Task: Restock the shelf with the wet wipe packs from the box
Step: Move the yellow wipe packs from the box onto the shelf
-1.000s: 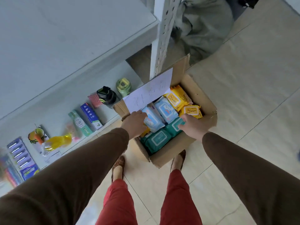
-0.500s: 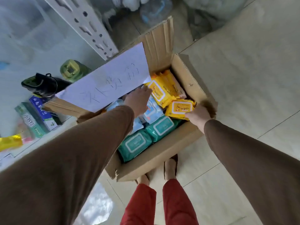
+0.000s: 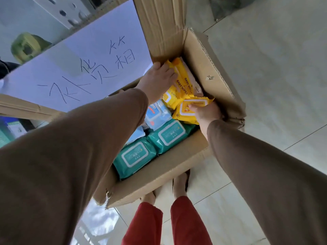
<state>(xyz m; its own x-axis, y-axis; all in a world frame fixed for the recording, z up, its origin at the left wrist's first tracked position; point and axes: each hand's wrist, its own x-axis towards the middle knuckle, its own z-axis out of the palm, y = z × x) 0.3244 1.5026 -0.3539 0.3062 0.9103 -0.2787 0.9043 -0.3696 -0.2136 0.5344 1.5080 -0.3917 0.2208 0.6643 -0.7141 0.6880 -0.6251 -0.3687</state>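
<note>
Cardboard box [image 3: 208, 68] sits open on the tiled floor [image 3: 274, 76] right in front of your feet. It is full of wet wipe packs. Two teal packs [image 3: 150, 149] lie side by side at the near end. Blue packs [image 3: 157, 114] lie in the middle, partly under your left sleeve. The yellow packs are at the far end, by the back wall of the box.

Your left hand [image 3: 157, 80] rests flat on top of a yellow pack [image 3: 184, 80] that stands on its edge and says "BABY WIPES". The fingers lie over the pack's top edge, but you cannot tell if they grip it yet.

Your right hand [image 3: 207, 113] is closed on another yellow pack [image 3: 185, 112] at the right corner of the box, with the thumb on its white lid. This pack is tilted up and touches the standing ones.

A white paper sign [image 3: 79, 71] with handwritten marks covers the left flap. A green thing [image 3: 26, 46] shows, blurry, on the shelf [image 3: 21, 18] behind it.
</note>
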